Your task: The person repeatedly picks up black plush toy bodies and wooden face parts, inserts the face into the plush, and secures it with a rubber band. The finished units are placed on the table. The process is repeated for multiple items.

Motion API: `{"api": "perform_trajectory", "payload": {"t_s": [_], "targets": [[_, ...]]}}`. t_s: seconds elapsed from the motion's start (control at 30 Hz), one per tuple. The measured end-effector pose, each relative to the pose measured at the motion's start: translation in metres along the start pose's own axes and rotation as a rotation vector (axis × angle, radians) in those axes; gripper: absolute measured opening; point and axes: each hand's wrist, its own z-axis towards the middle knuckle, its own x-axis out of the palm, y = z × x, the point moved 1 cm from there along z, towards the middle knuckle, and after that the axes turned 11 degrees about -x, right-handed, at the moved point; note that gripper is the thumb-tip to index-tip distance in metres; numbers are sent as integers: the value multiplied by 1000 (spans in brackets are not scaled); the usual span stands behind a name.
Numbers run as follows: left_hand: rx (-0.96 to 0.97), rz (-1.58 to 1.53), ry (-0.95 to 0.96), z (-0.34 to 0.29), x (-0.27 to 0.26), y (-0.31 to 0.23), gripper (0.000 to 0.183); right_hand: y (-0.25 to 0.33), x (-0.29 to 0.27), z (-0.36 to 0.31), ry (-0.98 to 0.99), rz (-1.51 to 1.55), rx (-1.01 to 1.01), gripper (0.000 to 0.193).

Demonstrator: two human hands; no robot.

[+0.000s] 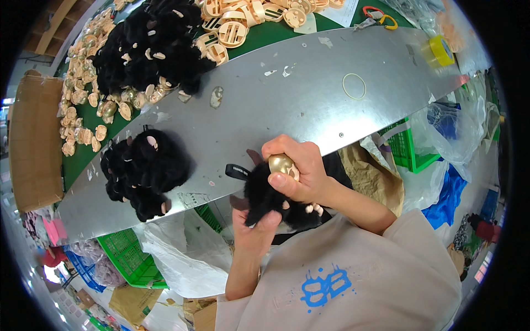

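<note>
In front of my body, my left hand grips a black plush toy from below, thumb pressed on the fur. The plush has brown ears, a black loop tag and small beige plastic parts at its lower right. My right hand is closed round a shiny gold and beige rounded plastic piece, held against the top of the plush. Whether the piece sits inside the fur is hidden by the fingers.
More black plush toys lie on the grey metal table. Behind are a larger black pile, gold and beige plastic pieces and beige rounded parts. Scissors, yellow tape, a rubber band and green crates surround.
</note>
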Motion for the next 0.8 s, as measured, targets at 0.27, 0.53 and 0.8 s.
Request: {"api": "perform_trajectory", "payload": {"t_s": [0.27,0.53,0.8], "targets": [[108,185,-312,3,15,-16,25,10,-12,-3,50,-56,-125,27],[172,287,-391,-1,17,-16,23,14,-16,0,35,-159,-240,32],[423,759,-522,-5,27,-12,19,19,-20,2,50,-437,-421,36]]}}
